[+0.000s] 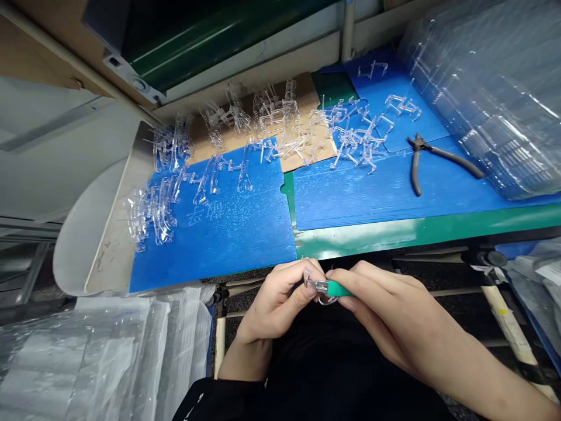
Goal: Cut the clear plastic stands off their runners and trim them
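Left hand at bottom center, thumb and fingers curled inward, pinching a small clear plastic piece at the fingertips. Right hand just beside it, fingers closed around a green-handled tool, with the tool's flat metal tip reaching toward the left fingertips and touching or almost touching the clear piece; exact contact hidden by the fingers. Small pale loop just below the tip, its material too small to tell. Black sleeve at the bottom edge, below the left forearm.

Beyond the hands, a blue-covered surface with a green edge strip running across the frame. Clear plastic parts in loose, tangled heaps along its far half, from the left end to upper right, some on a cardboard sheet at upper center. Metal pliers with dark grips lying open on the blue at right, well apart from the heaps' densest part. Stacked clear plastic trays at upper right, just beside the pliers. Translucent plastic sheeting piled at lower left. Curved white panel at the surface's left end. Dark green panel along the top.
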`<control>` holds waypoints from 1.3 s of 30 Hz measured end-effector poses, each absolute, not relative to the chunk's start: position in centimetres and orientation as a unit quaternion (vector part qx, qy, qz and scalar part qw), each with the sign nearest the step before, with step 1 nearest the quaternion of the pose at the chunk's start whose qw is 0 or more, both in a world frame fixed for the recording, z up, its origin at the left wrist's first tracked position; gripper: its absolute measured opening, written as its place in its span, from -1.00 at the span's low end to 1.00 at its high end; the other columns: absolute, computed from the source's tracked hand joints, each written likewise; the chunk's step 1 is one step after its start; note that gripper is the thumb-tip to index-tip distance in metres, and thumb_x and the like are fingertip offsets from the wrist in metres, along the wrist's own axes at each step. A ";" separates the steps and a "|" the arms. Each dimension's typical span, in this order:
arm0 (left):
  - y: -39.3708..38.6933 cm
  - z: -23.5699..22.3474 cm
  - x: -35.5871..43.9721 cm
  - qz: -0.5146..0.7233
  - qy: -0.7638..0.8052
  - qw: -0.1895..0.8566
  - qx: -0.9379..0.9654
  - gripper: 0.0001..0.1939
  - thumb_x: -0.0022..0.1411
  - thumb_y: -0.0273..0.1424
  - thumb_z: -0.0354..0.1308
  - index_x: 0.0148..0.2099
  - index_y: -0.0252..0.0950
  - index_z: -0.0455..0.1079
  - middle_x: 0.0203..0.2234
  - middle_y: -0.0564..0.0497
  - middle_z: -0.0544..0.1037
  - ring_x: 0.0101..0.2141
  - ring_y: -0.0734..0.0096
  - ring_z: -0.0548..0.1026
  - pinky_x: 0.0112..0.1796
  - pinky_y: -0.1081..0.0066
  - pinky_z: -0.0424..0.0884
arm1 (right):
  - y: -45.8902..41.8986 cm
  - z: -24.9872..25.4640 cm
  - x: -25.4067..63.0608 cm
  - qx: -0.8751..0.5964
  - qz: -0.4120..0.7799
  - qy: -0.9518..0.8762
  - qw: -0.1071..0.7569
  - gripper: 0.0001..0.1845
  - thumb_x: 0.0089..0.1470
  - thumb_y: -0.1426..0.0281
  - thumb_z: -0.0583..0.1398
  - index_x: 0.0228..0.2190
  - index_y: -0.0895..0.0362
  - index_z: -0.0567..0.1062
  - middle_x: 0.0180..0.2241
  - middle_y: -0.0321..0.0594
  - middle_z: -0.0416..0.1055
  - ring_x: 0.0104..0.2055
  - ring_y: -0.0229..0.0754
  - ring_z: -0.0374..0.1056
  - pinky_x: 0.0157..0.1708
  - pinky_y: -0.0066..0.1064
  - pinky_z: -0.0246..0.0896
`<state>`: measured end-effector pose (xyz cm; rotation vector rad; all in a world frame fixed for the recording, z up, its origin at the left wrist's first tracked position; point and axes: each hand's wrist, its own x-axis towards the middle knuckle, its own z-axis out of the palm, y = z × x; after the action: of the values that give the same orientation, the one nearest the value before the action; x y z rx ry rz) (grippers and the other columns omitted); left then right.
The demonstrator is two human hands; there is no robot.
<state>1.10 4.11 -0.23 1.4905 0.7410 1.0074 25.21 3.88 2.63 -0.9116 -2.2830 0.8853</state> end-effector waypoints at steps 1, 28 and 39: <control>4.1 -0.2 1.1 0.428 0.314 0.564 0.632 -0.76 0.62 -0.32 0.12 -0.13 -0.30 0.51 -0.35 -0.08 0.57 -0.32 0.31 0.53 -0.25 0.33 0.43 | 3.9 2.6 25.2 -0.339 0.337 -0.839 0.262 -0.75 0.61 0.43 0.02 0.20 0.01 0.35 -0.19 -0.29 0.46 -0.25 -0.19 0.44 -0.25 -0.36 0.28; 3.7 -0.4 1.0 0.427 0.329 0.582 0.609 -0.75 0.61 -0.32 0.14 -0.11 -0.33 0.57 -0.34 -0.11 0.59 -0.34 0.34 0.53 -0.28 0.35 0.45 | 3.8 2.2 24.1 -0.417 0.349 -0.754 0.369 -0.77 0.51 0.55 0.15 0.06 0.03 0.45 -0.10 -0.20 0.62 -0.12 -0.11 0.61 -0.14 -0.35 0.46; 2.9 0.3 1.1 0.457 0.424 0.472 0.624 -0.79 0.63 -0.37 0.13 -0.07 -0.27 0.58 -0.33 -0.04 0.57 -0.29 0.37 0.52 -0.23 0.37 0.44 | 2.4 2.9 24.5 -0.409 0.365 -0.757 0.355 -0.70 0.52 0.55 0.11 0.14 -0.01 0.42 -0.16 -0.24 0.56 -0.21 -0.17 0.55 -0.21 -0.36 0.41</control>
<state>1.12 2.86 0.28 1.5271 1.0372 1.1182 24.51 2.40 2.88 -1.0578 -1.9560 0.9439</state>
